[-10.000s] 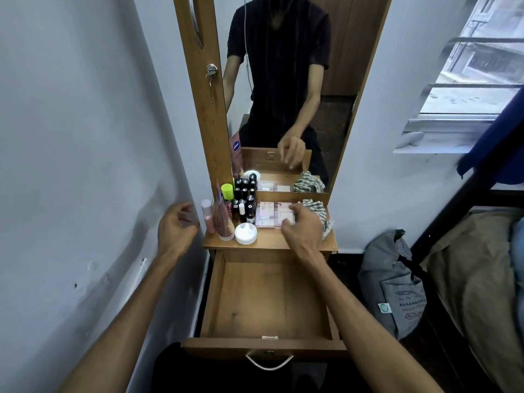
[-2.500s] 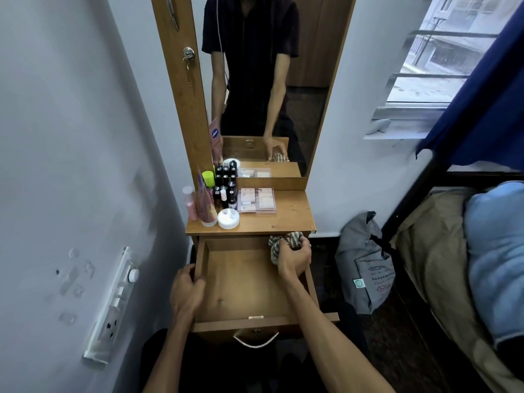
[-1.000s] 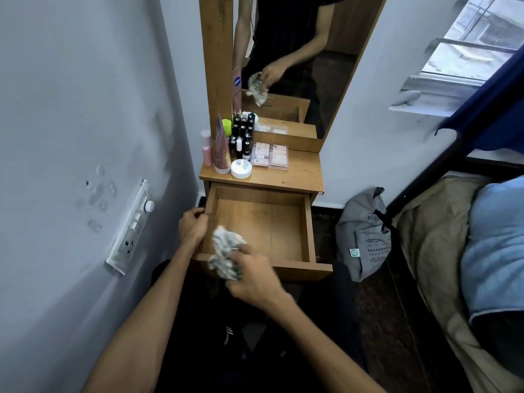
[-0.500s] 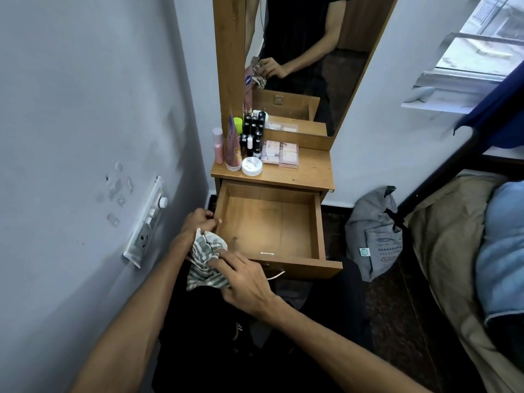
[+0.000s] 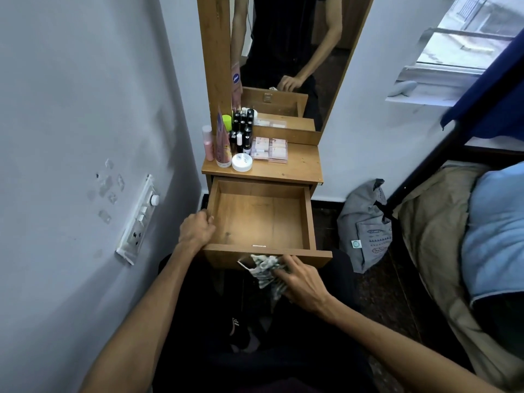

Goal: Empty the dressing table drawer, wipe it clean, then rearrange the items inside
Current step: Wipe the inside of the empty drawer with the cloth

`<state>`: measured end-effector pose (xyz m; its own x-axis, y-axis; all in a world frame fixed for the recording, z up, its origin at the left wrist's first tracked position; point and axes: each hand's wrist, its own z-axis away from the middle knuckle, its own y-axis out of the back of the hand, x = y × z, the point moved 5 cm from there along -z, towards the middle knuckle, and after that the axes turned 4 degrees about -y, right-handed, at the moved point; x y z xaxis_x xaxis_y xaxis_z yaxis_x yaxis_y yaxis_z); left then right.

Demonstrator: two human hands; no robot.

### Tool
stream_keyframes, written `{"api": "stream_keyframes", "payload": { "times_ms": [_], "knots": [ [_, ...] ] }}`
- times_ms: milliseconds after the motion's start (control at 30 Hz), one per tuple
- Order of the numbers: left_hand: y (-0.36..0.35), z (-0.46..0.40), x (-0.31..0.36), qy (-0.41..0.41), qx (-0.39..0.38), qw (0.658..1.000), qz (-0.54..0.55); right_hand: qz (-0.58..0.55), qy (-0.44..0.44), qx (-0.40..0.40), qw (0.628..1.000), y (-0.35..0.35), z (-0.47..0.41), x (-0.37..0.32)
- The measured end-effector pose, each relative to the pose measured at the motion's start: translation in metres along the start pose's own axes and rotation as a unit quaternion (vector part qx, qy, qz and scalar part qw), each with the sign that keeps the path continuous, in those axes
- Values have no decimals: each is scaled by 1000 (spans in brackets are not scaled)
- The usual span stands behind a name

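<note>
The wooden drawer [image 5: 309, 219] of the dressing table stands pulled out with nothing inside. My left hand [image 5: 195, 229] grips its left side wall near the front corner. My right hand [image 5: 302, 282] holds a crumpled striped cloth [image 5: 265, 269] against the outside of the drawer front, over the metal handle [image 5: 243, 265]. On the table top [image 5: 300, 165] stand a pink bottle [image 5: 208, 143], a pink tube [image 5: 222, 143], several dark small bottles [image 5: 241, 131], a white round jar [image 5: 242, 162] and flat pink boxes [image 5: 269, 148].
A grey wall with a switch panel [image 5: 139, 219] is close on the left. A mirror [image 5: 289, 61] rises behind the table. A grey bag [image 5: 365, 225] sits on the floor to the right, beside a bed [image 5: 459, 236] with blue bedding.
My right hand has carried the cloth from the drawer's left front corner to the middle of the drawer front. My left hand has shifted forward along the left wall.
</note>
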<state>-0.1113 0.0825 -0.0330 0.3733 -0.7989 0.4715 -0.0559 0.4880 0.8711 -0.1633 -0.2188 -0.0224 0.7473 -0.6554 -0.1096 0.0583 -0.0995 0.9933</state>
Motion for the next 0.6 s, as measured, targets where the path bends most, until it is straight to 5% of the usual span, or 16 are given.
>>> {"api": "stream_keyframes", "payload": {
  "times_ms": [300,433,533,600],
  "knots": [
    [-1,4,3,-7,4,1000,-13,12,-241,25,970,43,60,68],
    [-2,3,3,-11,8,1000,-4,-67,-243,175,952,110,61,68],
    [-2,3,6,-17,6,1000,1,-150,-223,358,894,154,58,68],
    [-1,4,6,-18,8,1000,0,-190,-216,401,870,158,45,68]
  ]
}}
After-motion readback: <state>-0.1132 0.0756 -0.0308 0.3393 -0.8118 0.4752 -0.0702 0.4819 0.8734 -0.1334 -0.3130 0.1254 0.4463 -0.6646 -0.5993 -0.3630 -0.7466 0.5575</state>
